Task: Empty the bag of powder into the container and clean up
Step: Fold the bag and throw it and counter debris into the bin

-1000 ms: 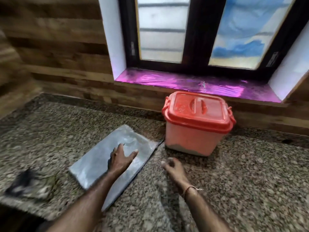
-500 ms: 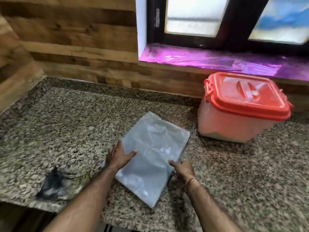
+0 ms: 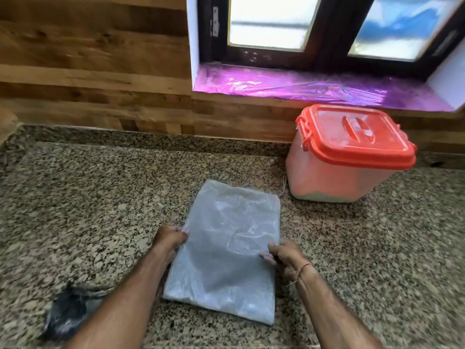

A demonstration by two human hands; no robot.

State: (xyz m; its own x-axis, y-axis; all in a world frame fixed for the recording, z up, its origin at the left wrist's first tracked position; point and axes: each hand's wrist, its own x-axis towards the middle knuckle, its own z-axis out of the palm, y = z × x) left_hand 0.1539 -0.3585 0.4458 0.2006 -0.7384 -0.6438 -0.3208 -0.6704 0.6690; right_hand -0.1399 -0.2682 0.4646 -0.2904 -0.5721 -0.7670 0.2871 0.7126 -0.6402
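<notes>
A flat, empty grey woven bag point(image 3: 226, 250) lies on the granite counter point(image 3: 100, 210), its long side running away from me. My left hand point(image 3: 169, 240) pinches the bag's left edge with curled fingers. My right hand point(image 3: 283, 253) grips the right edge, a thread band on its wrist. The container point(image 3: 339, 172) is a translucent tub with a red lid point(image 3: 357, 134) clipped on. It stands at the back right against the wooden wall, apart from the bag, with pale powder showing low inside.
A dark crumpled cloth or bag point(image 3: 68, 313) lies near the counter's front left edge. A window sill covered in purple film point(image 3: 302, 84) runs behind the container. Wooden panelling point(image 3: 100, 71) backs the counter.
The bag has been turned straighter in front of me. My left hand moved from lying flat on it to pinching its left edge, and my right hand came to the right edge.
</notes>
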